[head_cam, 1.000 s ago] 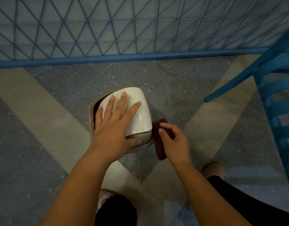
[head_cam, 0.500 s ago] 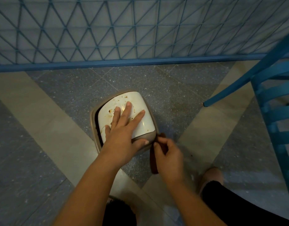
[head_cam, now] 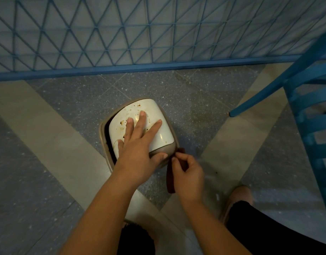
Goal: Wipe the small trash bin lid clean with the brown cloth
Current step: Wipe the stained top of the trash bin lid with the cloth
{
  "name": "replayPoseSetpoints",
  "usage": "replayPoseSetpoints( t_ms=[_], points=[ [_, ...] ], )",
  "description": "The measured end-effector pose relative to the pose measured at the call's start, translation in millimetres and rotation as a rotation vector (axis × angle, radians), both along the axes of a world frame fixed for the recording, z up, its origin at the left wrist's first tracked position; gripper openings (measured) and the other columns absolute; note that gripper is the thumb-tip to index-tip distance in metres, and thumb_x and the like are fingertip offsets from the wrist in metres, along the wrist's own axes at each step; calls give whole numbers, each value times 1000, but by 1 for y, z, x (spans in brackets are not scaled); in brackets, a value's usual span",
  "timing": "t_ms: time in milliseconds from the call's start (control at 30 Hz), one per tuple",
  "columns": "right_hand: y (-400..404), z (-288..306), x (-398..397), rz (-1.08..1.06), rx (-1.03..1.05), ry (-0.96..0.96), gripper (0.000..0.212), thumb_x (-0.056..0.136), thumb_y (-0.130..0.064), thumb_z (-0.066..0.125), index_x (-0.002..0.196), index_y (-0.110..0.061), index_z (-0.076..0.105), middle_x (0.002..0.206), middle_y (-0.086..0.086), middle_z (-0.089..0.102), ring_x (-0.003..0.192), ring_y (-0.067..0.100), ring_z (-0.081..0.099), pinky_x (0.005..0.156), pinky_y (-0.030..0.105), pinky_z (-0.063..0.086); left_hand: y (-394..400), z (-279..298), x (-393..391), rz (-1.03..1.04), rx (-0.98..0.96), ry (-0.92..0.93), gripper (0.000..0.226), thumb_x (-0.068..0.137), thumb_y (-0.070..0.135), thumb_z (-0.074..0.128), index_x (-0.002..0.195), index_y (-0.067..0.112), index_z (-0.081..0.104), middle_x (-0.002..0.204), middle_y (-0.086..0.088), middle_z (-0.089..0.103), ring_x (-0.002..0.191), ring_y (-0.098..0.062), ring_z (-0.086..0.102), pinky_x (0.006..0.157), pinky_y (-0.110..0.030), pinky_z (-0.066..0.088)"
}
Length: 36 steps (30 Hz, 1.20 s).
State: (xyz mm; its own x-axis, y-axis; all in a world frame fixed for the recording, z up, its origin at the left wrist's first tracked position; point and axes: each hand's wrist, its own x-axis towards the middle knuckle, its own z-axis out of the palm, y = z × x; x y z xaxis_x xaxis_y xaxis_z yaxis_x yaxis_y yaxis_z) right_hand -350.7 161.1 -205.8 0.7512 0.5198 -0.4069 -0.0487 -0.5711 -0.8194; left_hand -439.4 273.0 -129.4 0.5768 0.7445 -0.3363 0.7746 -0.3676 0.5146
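- The lid (head_cam: 159, 126) under my left hand (head_cam: 138, 153) is cream-white, flecked with brown-orange stains.
- The bin (head_cam: 164, 150) below it is a dull beige-brown.
- The cloth (head_cam: 171, 178) in my right hand (head_cam: 188, 173) is dark reddish brown.
- The floor (head_cam: 66, 100) is grey speckled tile crossed by plain beige bands.
- The fence (head_cam: 140, 34) is blue, in a triangle lattice.
- The chair (head_cam: 311, 107) is bright blue, with slats.
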Motion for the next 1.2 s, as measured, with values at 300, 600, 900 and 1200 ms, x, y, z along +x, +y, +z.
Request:
replayPoseSetpoints(
  t_ms=[300, 600, 900, 1200],
  points=[
    [15, 8, 30, 38, -35, -12, 10, 87, -31, 63, 95, -36, 68, 97, -9, 70, 87, 7, 63, 82, 35, 54, 0, 0, -1, -17, 16, -33, 83, 85, 34, 68, 139, 58, 9, 154, 21, -21, 143, -15, -26, 115, -60, 9],
    [139, 25, 101, 530, -115, -37, 11, 86, -26, 65, 93, -30, 72, 102, -5, 71, 93, 14, 64, 80, 25, 45, 1, -1, -3, -26, 29, -49, 81, 85, 37, 67, 138, 59, 10, 152, 26, -21, 143, -14, -25, 115, -61, 11],
    [126, 15, 98, 477, -75, -42, 13, 86, -26, 64, 96, -28, 73, 102, -3, 72, 93, 14, 65, 91, 31, 49, 0, 0, 2, -5, 45, -29, 81, 84, 39, 68, 138, 58, 11, 154, 23, -18, 143, -13, -24, 116, -59, 10],
    [11, 20, 73, 407, -127, 84, 8, 84, -26, 69, 89, -31, 73, 91, -12, 68, 89, 7, 64, 87, 28, 50, -2, 2, 7, 43, 60, 2, 80, 84, 41, 68, 145, 51, 17, 158, 17, -15, 145, -17, -20, 115, -58, 13]
  ],
)
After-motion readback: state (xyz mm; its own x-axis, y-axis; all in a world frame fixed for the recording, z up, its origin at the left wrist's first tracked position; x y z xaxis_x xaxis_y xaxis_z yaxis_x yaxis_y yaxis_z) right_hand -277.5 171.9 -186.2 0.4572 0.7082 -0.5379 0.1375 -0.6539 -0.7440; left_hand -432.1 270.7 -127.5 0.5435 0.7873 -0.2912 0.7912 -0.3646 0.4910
